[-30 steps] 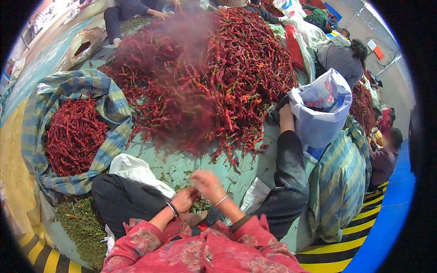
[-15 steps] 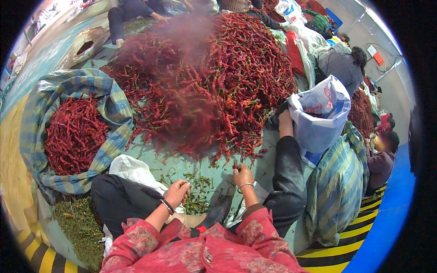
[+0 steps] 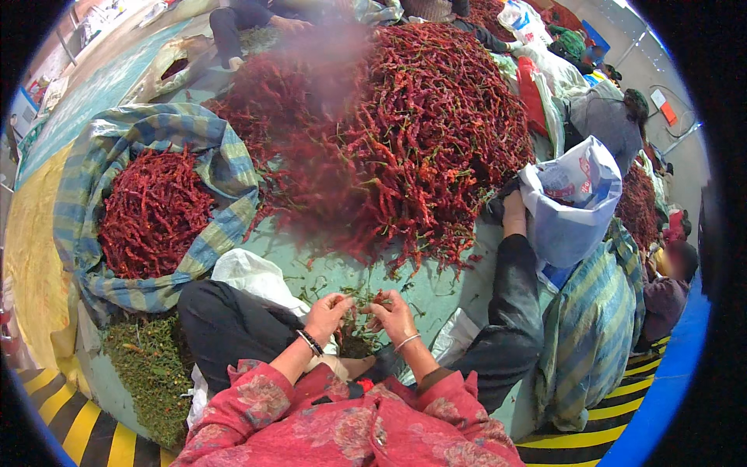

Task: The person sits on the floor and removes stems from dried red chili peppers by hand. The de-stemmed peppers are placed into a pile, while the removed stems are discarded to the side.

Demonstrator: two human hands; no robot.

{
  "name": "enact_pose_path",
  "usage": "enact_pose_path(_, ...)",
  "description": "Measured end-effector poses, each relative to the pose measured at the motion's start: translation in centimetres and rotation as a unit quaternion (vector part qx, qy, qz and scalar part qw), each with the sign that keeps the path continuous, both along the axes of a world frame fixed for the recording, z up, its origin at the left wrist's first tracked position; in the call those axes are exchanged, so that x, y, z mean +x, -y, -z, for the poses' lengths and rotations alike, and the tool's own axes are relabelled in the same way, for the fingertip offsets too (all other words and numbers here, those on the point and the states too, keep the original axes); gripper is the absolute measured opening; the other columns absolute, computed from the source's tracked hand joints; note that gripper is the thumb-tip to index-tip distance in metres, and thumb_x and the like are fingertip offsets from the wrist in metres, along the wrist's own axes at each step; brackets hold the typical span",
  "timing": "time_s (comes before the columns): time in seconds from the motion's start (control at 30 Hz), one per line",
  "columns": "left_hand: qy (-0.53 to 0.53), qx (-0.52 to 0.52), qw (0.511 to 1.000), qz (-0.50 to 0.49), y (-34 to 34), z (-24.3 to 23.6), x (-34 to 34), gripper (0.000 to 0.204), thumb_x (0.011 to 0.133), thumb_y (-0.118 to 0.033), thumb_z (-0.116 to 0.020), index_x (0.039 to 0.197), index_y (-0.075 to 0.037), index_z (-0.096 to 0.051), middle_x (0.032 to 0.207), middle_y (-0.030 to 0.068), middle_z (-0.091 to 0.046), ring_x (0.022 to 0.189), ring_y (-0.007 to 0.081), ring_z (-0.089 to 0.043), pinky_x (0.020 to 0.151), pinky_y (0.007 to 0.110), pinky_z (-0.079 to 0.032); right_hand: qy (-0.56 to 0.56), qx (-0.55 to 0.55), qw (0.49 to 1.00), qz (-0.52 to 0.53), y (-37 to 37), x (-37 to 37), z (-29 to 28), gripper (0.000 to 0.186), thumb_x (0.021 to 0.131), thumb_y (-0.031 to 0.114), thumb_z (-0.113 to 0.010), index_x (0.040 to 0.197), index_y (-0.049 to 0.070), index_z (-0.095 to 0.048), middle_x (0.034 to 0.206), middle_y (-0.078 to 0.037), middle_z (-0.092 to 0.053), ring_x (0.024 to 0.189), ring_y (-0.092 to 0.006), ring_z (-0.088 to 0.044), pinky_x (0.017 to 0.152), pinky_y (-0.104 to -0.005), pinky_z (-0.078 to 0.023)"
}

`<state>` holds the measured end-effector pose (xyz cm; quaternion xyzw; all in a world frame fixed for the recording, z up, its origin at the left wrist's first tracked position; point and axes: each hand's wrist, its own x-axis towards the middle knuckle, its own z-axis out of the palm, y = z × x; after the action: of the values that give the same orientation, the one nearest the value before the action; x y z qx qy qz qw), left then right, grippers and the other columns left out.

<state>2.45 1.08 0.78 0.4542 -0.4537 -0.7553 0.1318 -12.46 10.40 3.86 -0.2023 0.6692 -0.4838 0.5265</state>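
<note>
My left hand [image 3: 329, 317] is closed, its thumb and fingertips pinched together, on something too small to make out. Close beside it, my right hand [image 3: 395, 319] pinches a dried red chili [image 3: 380, 296] between thumb and fingers. The fingertips of both hands face each other over green stems [image 3: 352, 342] scattered on the floor between my legs. Beyond my hands lies a large heap of red chilies [image 3: 443, 132], partly blurred by a smear across the picture. On the left, a blue-and-yellow checked sack [image 3: 233, 159] with a rolled-down rim holds more red chilies [image 3: 156, 214].
A pile of green stems [image 3: 148, 366] lies by my left knee. At my right foot stands a white plastic bag [image 3: 572, 229], with a checked sack [image 3: 591, 319] nearer me. White cloth [image 3: 257, 276] lies along my left leg. Other people [image 3: 607, 117] sit around the heap.
My hands have come together from apart, the right moving left and nearer to me, the left slightly up and right. The whole view has shifted a little.
</note>
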Motion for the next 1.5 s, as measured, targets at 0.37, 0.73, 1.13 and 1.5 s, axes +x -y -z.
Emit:
enact_pose_path(0.37, -0.011, -0.02, 0.996, 0.084, -0.9, 0.4, 0.0, 0.018, 0.083, -0.02, -0.063, 0.081, -0.004, -0.055, 0.068, -0.0006, -0.053, 0.058, 0.007, -0.049, 0.051, 0.022, -0.042, -0.271, -0.021, 0.935, -0.229, -0.4, 1.8, -1.0, 0.044, 0.079, 0.002, -0.057, 0.118, 0.006, -0.036, 0.09, -0.012, -0.063, 0.081, -0.016, -0.06, 0.068, -0.0296, -0.047)
enact_pose_path(0.73, -0.006, 0.002, 0.998, -0.07, -0.1, 3.2, -0.3, 0.031, 0.088, -0.034, -0.053, 0.074, -0.007, -0.051, 0.063, 0.0, -0.052, 0.051, 0.0087, -0.048, 0.048, 0.027, -0.04, -0.259, -0.064, 0.946, -0.186, -0.2, -4.3, 2.1, 0.023, 0.086, 0.019, -0.056, 0.101, 0.003, -0.059, 0.084, -0.008, -0.065, 0.076, -0.0142, -0.06, 0.067, -0.0309, -0.048)
enact_pose_path(1.13, 0.056, 0.008, 0.998, 0.015, -0.3, 1.7, -1.1, 0.019, 0.087, -0.023, -0.056, 0.083, -0.005, -0.054, 0.067, -0.001, -0.052, 0.055, 0.0073, -0.047, 0.05, 0.023, -0.039, -0.394, 0.143, 0.908, -0.013, 1.5, -9.3, 6.0, 0.027, 0.074, 0.028, -0.065, 0.075, 0.001, -0.062, 0.069, -0.015, -0.063, 0.064, -0.0305, -0.062, 0.058, -0.0384, -0.047)
enact_pose_path(1.5, 0.061, -0.038, 0.995, -0.068, 0.5, 3.7, -0.5, 0.025, 0.087, -0.03, -0.057, 0.075, -0.009, -0.052, 0.065, -0.0025, -0.051, 0.053, 0.006, -0.047, 0.048, 0.022, -0.038, -0.465, 0.072, 0.874, -0.118, 3.1, -6.0, 4.9, 0.02, 0.077, 0.018, -0.059, 0.095, 0.01, -0.055, 0.084, -0.014, -0.063, 0.078, -0.0367, -0.06, 0.065, -0.0453, -0.047)
